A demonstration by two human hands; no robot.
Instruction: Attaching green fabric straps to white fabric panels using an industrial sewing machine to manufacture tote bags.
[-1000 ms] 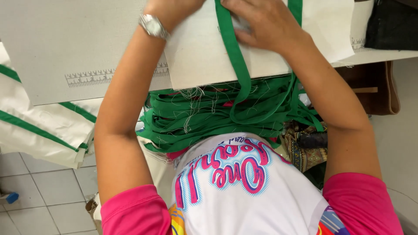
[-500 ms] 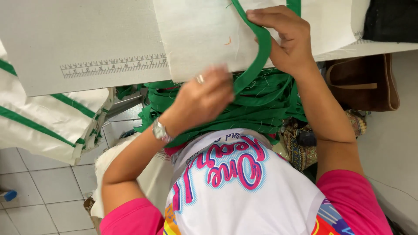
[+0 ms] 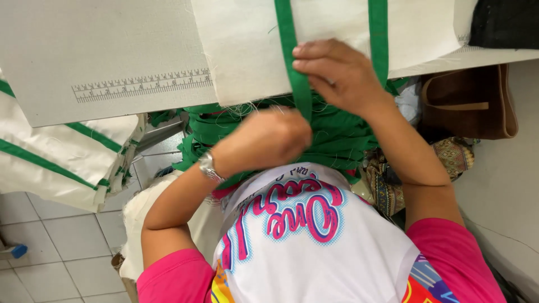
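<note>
- Nearest the camera, the person's white shirt (image 3: 314,241) with pink sleeves fills the lower middle of the view.
- Just past it lies a heap of green straps (image 3: 337,140) in the lap, below the edge of the worktop (image 3: 84,50).
- The left hand (image 3: 264,140) sits over that heap, curled into a closed grip at the lower end of one green strap (image 3: 289,56); the fingers are turned away, so how firmly it holds the strap I cannot tell.
- A wristwatch (image 3: 208,166) shows on the left wrist.
- The right hand (image 3: 337,73) lies a little farther out, fingers nearly flat and pressing the strap down onto the white cloth panel (image 3: 241,50) near the panel's frayed lower edge; it pins rather than clasps.
- The strap runs straight up the panel from that edge and out of the top of the view; a second green strap (image 3: 378,33) runs parallel to it on the right.
- Judging by this, both straps are already laid on the panel, and the nearer one is being lined up at the edge; whether either is sewn down cannot be told.
- A printed ruler strip (image 3: 143,85) marks the worktop to the left of the panel.
- To the far left hang finished-looking white bags with green trim (image 3: 56,163); to the right a brown bag (image 3: 471,104) rests below the worktop.
</note>
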